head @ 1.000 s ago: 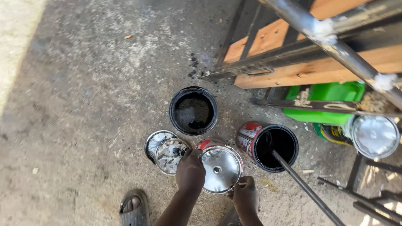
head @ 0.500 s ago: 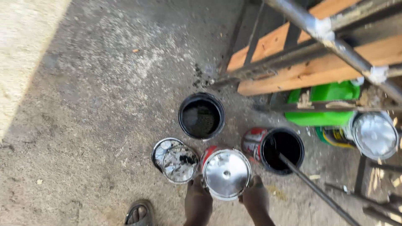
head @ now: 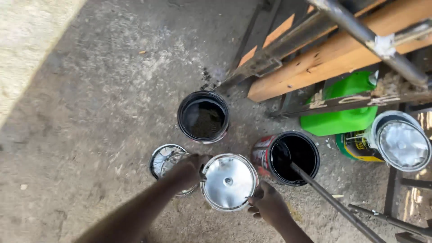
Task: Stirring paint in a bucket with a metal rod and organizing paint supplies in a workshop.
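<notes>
- Both hands grip the shiny lidded can (head: 229,181) at its rim; the left hand (head: 191,168) clasps its left edge, the right hand (head: 266,204) pinches the lower right edge, fingers curled tight on the metal.
- A second ago the arms were drawn back near the bottom of the frame; now they are stretched forward, and the can sits further out on the concrete floor (head: 90,99), or the viewer has leaned in over it; whether it is lifted or resting, I cannot tell.
- The lid is on, pressed flat and clean; judging by the two-sided grip, the can is being shifted or steadied rather than opened.
- Just left of it, partly hidden by the left wrist, lies a loose lid (head: 167,159), touching or nearly touching the can.
- Beyond stands an open black bucket (head: 203,117), dark inside; to the right a red tin (head: 288,157) of black paint with a stir rod (head: 333,202) leaning out toward the lower right corner.
- At the right edge a green jug (head: 346,112) lies under timber planks (head: 333,58) and a metal pipe (head: 369,40); another silver-lidded can (head: 402,144) sits beside it.
</notes>
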